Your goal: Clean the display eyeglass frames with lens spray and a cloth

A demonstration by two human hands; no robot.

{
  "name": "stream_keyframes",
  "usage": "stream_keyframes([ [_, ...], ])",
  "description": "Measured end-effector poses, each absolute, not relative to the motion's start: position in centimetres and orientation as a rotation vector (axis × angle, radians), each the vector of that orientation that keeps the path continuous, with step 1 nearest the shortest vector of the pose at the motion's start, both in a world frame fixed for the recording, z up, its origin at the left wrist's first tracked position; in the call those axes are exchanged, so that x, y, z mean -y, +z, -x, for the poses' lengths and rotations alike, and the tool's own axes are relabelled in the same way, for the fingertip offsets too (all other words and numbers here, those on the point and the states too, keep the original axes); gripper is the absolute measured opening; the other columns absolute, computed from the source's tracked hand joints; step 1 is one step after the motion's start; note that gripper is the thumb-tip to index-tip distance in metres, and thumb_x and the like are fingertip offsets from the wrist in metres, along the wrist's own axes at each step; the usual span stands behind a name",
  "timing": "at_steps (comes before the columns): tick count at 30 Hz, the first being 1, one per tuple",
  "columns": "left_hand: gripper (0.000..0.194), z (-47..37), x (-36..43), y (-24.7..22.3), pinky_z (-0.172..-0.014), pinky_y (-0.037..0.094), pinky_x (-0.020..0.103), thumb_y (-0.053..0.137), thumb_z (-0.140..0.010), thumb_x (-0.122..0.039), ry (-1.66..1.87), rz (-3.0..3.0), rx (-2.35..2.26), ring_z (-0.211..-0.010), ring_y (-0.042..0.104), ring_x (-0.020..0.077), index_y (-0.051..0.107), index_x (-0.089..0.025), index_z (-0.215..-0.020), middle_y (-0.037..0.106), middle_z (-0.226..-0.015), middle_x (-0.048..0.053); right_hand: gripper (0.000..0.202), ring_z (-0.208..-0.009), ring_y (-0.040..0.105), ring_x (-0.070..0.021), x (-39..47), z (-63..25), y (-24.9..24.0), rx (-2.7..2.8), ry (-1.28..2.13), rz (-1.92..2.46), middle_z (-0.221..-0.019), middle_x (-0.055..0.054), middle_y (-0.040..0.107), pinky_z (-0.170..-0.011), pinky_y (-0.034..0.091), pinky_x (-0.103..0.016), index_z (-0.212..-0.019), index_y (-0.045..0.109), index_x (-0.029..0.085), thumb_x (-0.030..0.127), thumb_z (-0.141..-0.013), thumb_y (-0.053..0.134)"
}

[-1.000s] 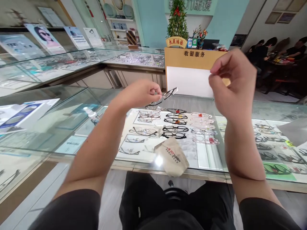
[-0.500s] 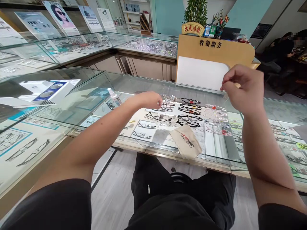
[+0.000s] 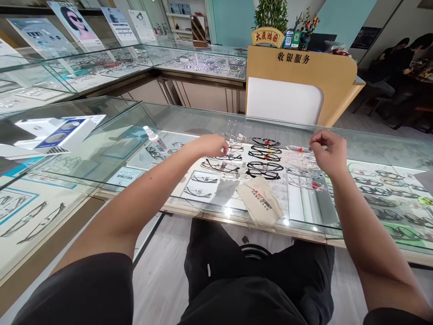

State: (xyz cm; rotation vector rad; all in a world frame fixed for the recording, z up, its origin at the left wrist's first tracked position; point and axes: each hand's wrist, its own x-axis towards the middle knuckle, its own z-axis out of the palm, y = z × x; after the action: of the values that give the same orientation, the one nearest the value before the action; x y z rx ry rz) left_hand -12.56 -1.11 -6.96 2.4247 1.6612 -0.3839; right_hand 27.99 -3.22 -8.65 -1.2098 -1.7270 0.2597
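Observation:
My left hand [image 3: 214, 145] hangs over the glass display counter [image 3: 189, 205] with curled fingers, near several glasses frames under the glass. My right hand [image 3: 329, 151] is raised over the counter's right part, thumb and fingertips pinched together; anything held there is too small to make out. Between the hands, a column of black glasses [image 3: 264, 165] lies inside the case. A beige cleaning cloth [image 3: 260, 201] with red and black print lies on the glass near the front edge. At the left stands a small white spray bottle [image 3: 155, 138].
An opened white and blue box [image 3: 62, 135] sits on the glass at the left. Beyond are more glass cases [image 3: 203, 67] and a wooden cashier desk [image 3: 301, 72] with a plant [image 3: 270, 14]. People sit at the far right [image 3: 402, 58].
My right hand has come down and slightly left, nearer the glass. My left hand stays over nearly the same spot, its fingers still curled. The view has shifted slightly.

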Motion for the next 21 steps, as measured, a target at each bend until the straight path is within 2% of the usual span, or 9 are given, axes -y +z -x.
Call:
stream_keyframes([
  [3,0.031,12.5,0.2,-6.4,-0.078,0.048,0.032,0.068,-0.087,-0.036,-0.381,-2.396,-1.697,-0.102,0.074,0.0286,0.087,-0.027,-0.11,0.084,-0.117,0.009,0.008,-0.068,0.06,-0.02,3.4,-28.2,-8.7,1.762,0.225,1.206,-0.073,-0.001,0.068,-0.07,0.047,-0.037,-0.071,0.064,0.026,0.02,-0.076,0.061],
  [8,0.04,12.0,-1.9,-6.5,-0.084,0.052,0.033,0.071,-0.09,-0.038,-0.373,-2.368,-1.851,-0.111,0.076,0.0333,0.085,-0.027,-0.126,0.084,-0.12,0.013,0.011,-0.069,0.06,-0.0204,3.8,-28.4,-8.5,1.816,0.14,1.199,-0.073,-0.002,0.069,-0.069,0.045,-0.037,-0.074,0.066,0.026,0.018,-0.077,0.06],
  [12,0.036,11.5,-3.1,-7.2,-0.087,0.052,0.031,0.071,-0.092,-0.035,-0.46,-2.329,-1.844,-0.115,0.075,0.0312,0.087,-0.029,-0.123,0.084,-0.13,0.01,0.011,-0.071,0.063,-0.0205,3.8,-28.5,-8.5,1.832,0.103,1.208,-0.075,-0.002,0.071,-0.068,0.045,-0.035,-0.076,0.067,0.025,0.017,-0.078,0.059],
  [15,0.041,11.2,-3.4,-7.5,-0.087,0.052,0.03,0.068,-0.093,-0.032,-0.493,-2.318,-1.865,-0.118,0.074,0.0302,0.086,-0.031,-0.13,0.082,-0.136,0.01,0.012,-0.071,0.063,-0.02,3.9,-28.4,-8.6,1.849,0.088,1.193,-0.076,-0.001,0.072,-0.069,0.046,-0.035,-0.077,0.068,0.025,0.017,-0.079,0.059],
  [21,0.04,11.4,-3.1,-7.2,-0.084,0.05,0.032,0.072,-0.087,-0.03,-0.385,-2.333,-1.882,-0.111,0.076,0.0324,0.09,-0.032,-0.123,0.085,-0.123,0.01,0.012,-0.071,0.061,-0.0205,4.0,-28.3,-8.9,1.851,0.116,1.216,-0.076,-0.002,0.071,-0.069,0.045,-0.035,-0.078,0.069,0.024,0.016,-0.079,0.06],
])
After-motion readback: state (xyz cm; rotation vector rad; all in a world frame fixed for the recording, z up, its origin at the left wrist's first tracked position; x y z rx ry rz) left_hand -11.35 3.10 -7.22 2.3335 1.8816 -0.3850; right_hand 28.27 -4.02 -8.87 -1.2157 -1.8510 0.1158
